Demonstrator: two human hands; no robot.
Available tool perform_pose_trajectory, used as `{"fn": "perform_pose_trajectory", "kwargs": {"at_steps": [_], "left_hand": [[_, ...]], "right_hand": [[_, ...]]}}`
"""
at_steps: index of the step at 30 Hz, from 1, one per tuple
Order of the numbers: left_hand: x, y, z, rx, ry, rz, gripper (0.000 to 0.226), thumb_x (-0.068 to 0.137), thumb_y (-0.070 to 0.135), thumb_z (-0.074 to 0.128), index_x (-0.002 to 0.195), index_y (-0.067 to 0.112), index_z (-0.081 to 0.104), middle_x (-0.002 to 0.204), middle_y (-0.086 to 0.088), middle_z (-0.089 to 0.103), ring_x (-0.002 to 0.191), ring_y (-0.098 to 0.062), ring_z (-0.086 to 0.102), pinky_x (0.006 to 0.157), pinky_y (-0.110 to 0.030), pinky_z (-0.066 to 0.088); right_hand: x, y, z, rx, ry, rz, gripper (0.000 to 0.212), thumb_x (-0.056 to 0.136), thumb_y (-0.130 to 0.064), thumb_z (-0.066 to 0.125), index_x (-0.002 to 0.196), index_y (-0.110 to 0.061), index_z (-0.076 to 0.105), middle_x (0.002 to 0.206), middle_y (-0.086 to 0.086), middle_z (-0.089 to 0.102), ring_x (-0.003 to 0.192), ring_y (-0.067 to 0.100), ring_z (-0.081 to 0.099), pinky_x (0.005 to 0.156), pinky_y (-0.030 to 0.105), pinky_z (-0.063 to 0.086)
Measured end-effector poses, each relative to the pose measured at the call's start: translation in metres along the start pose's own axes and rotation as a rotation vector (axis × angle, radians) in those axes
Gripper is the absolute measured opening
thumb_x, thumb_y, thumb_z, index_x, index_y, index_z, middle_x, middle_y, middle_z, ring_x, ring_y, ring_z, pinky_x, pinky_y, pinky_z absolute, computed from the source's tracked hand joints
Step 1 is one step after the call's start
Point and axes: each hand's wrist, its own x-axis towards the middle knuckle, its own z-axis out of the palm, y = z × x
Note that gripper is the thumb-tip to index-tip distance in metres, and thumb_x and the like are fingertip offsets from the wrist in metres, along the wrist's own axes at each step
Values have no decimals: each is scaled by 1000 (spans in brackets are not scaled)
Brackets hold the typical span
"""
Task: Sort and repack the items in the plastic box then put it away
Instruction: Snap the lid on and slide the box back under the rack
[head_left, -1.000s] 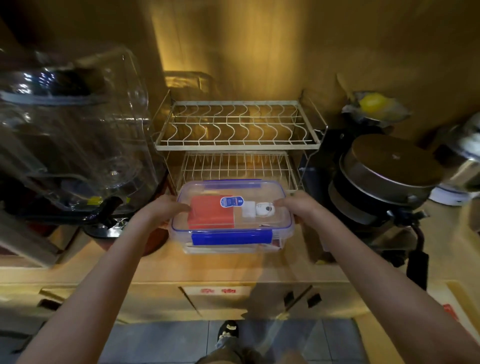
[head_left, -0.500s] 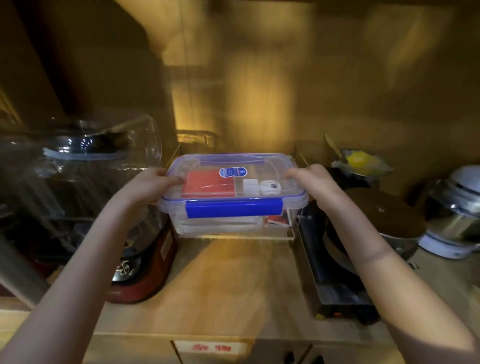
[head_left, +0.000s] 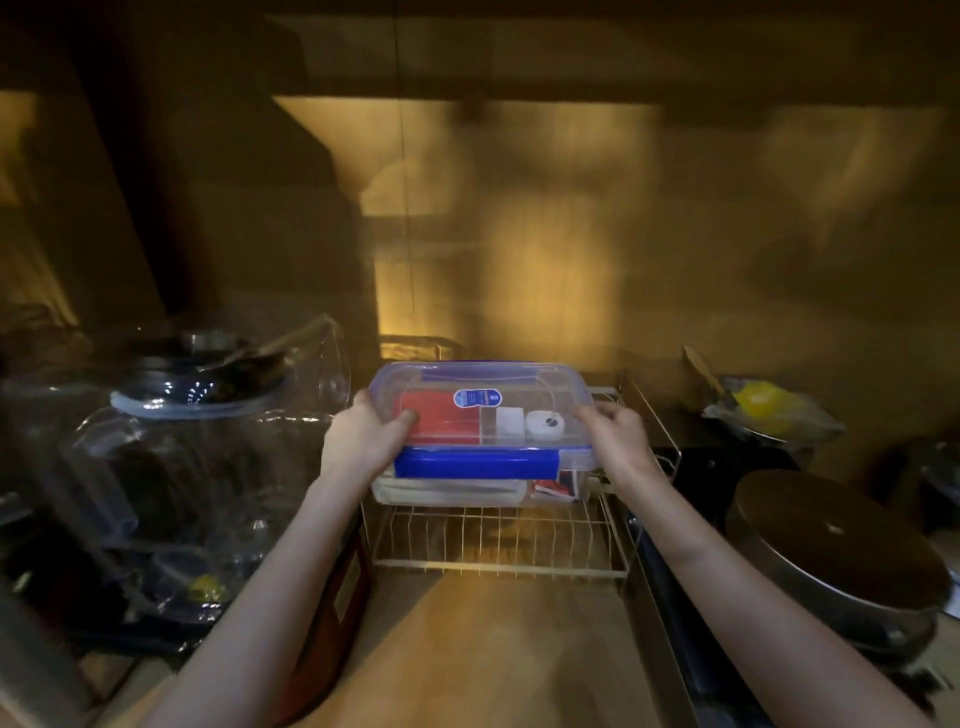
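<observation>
Blender (head_left: 197, 467): clear jug under plastic wrap, at the table's left edge.
Left hand (head_left: 363, 441): my fingers are curled around the plastic box's left end, thumb on the lid.
Plastic box (head_left: 480, 431): lid on, blue clip facing me, on the wire rack (head_left: 498, 540) at the table's back edge.
Right hand (head_left: 618, 436): I grip its right end.
Pan (head_left: 836, 556): right edge.
</observation>
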Motion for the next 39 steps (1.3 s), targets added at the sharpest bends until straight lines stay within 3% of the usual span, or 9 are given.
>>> {"fn": "perform_pose_trajectory", "kwargs": {"at_steps": [5, 9, 13, 19, 22, 25, 28, 34, 39], "left_hand": [[29, -5, 11, 156, -28, -17, 58, 89, 45, 47, 133, 9, 33, 118, -18, 59, 102, -31, 61, 87, -45, 54], [53, -2, 20, 321, -26, -18, 53, 90, 48, 41, 129, 12, 38, 121, -17, 54, 106, -31, 57, 91, -44, 50], [67, 8, 35, 576, -13, 70, 55, 93, 50, 26, 131, 15, 45, 140, -19, 42, 129, -35, 40, 109, -52, 29], [94, 14, 53, 625, -82, 159, 64, 93, 53, 14, 138, 14, 37, 150, -15, 31, 142, -31, 18, 119, -50, 8], [106, 12, 57, 625, -66, 168, 62, 94, 52, 15, 139, 14, 34, 150, -14, 32, 142, -31, 20, 118, -50, 11], [119, 9, 58, 627, -63, 176, 60, 94, 50, 17, 141, 15, 28, 153, -14, 25, 143, -31, 17, 117, -51, 15], [128, 8, 61, 650, -74, 171, 61, 94, 50, 17, 143, 14, 20, 154, -14, 22, 143, -32, 16, 117, -51, 16], [132, 10, 64, 672, -93, 156, 62, 94, 49, 18, 144, 14, 16, 155, -16, 18, 143, -34, 15, 116, -53, 17], [130, 19, 60, 772, -121, 111, 62, 95, 47, 19, 142, 6, 23, 148, -23, 30, 136, -37, 30, 108, -49, 32]], "right_hand": [[28, 8, 12, 7, -16, 26, 10, 91, -20, 55, 100, -17, 56, 82, 0, 63, 74, 13, 64, 60, 24, 48], [51, 15, 22, -3, 11, 63, 8, 89, -23, 57, 94, -17, 54, 81, 3, 64, 73, 17, 65, 60, 27, 51], [70, 16, 31, 20, 41, 85, 14, 89, -25, 58, 98, -14, 56, 81, 3, 63, 70, 14, 63, 54, 24, 46], [97, 13, 40, 3, 47, 90, 21, 92, -24, 53, 108, -10, 55, 84, 3, 61, 71, 12, 62, 53, 22, 42], [110, 11, 44, -38, 24, 104, 24, 92, -22, 52, 111, -7, 55, 87, 5, 60, 74, 14, 60, 56, 25, 43], [121, 13, 53, -64, 38, 105, 31, 92, -25, 52, 118, -9, 55, 105, 12, 63, 92, 23, 63, 79, 37, 52], [128, 17, 57, -65, 65, 114, 40, 91, -29, 53, 127, -12, 50, 118, 13, 60, 104, 26, 60, 95, 47, 48], [133, 21, 56, -85, 70, 91, 39, 91, -29, 52, 126, -13, 50, 115, 10, 61, 102, 23, 60, 94, 44, 49], [132, 2, 50, -505, 120, -6, 43, 91, -40, 50, 127, -16, 46, 136, 10, 41, 120, 26, 49, 96, 45, 48]]}}
